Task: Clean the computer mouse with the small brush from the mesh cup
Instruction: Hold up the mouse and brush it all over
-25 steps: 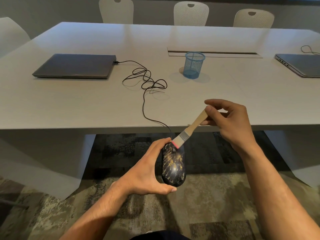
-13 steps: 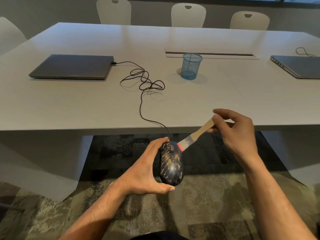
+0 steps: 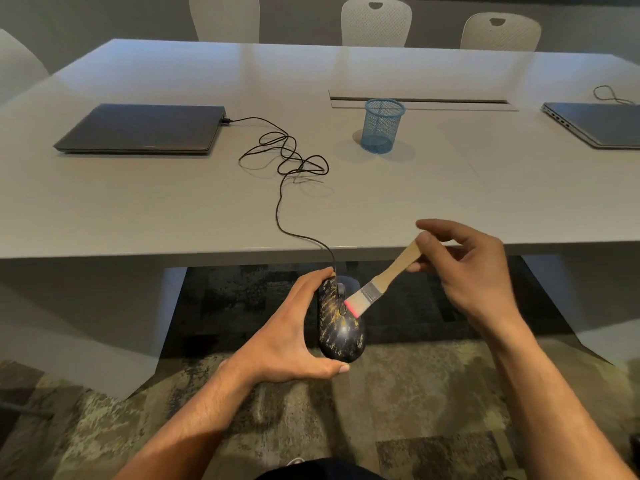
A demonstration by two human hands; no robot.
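My left hand (image 3: 287, 344) grips a black computer mouse (image 3: 341, 329) with gold flecks, held in the air below the table's front edge. Its black cable (image 3: 280, 199) runs up over the edge and coils on the table. My right hand (image 3: 464, 271) pinches the wooden handle of a small flat brush (image 3: 384, 278). The brush's pink-tipped bristles touch the mouse's right side beside the scroll wheel. The blue mesh cup (image 3: 382, 124) stands upright on the table, far behind the hands, with nothing showing inside it.
A closed dark laptop (image 3: 142, 128) lies at the table's (image 3: 138, 209) left with the mouse cable plugged in. A second laptop (image 3: 599, 123) lies at the right edge. A cable slot (image 3: 422, 100) sits behind the cup. White chairs (image 3: 375, 20) line the far side. Patterned carpet lies below.
The brush has swept down from the mouse's front end to its right side near the scroll wheel. My right hand moved with it. The left hand keeps its hold on the mouse.
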